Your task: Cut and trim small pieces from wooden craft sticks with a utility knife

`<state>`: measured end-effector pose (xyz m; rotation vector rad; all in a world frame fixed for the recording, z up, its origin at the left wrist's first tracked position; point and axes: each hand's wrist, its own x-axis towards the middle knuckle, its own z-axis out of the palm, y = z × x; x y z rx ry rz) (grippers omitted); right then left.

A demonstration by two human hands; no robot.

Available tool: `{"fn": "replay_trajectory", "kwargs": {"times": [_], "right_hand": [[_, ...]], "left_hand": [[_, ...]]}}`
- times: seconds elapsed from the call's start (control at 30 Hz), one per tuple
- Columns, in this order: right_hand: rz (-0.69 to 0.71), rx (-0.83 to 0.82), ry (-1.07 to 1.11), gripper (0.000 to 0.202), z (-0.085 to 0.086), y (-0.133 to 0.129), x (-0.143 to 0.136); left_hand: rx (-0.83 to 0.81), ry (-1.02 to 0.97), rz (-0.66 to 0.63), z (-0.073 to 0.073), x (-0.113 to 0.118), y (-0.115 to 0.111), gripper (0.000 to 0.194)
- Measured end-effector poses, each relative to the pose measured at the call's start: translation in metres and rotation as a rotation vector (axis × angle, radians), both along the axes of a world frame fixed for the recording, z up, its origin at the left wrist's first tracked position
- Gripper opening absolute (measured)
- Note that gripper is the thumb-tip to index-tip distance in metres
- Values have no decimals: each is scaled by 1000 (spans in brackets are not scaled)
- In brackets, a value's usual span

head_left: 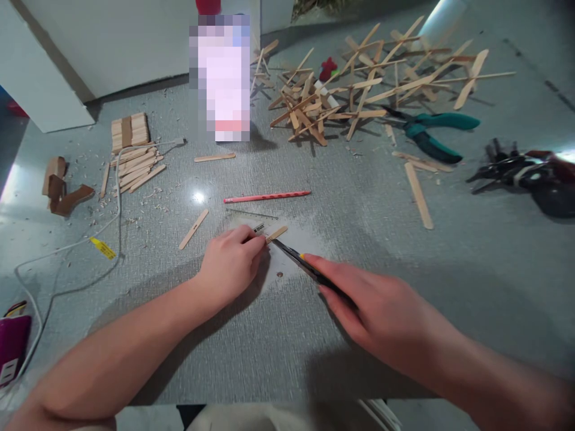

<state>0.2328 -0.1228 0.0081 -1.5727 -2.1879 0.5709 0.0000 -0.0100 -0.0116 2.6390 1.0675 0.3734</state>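
Observation:
My left hand (233, 260) is closed around a short wooden stick (277, 233) near the table's middle, and the stick's far end sticks out to the right of the fingers. My right hand (359, 293) grips a dark knife-like tool (309, 266), its tip touching or very near the stick beside my left fingertips. Pale dust lies under and around the tip. Just beyond my left hand are a clear ruler (254, 214) and a red pencil (269, 197). A loose stick (194, 228) rests to the left of that hand.
Bundled sticks (129, 131), brown paper scraps (63, 188) and a white cable (119, 197) occupy the left. Linked sticks (309, 108) spread across the back, near green-handled pliers (431, 129). Black tools (530, 176) lie far right. A blurred upright object (224, 78) stands at the back.

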Motion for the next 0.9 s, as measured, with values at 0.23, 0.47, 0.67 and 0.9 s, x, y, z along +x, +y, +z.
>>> {"fn": "replay_trajectory", "kwargs": {"times": [0.23,0.47,0.67,0.9], "right_hand": [[-6,158,-219,39,10,-5,-19],[-11,109,-244,39,21,2,-22],[-54,70,-98,39,21,5,-18],[-60,78,-36,40,29,3,-15]], "left_hand": [[63,68,3,0,3,-3,26],[160,188,-37,2,5,-14,24],[215,238,-98,7,9,-18,23],[205,201,-81,7,6,-13,23]]}}
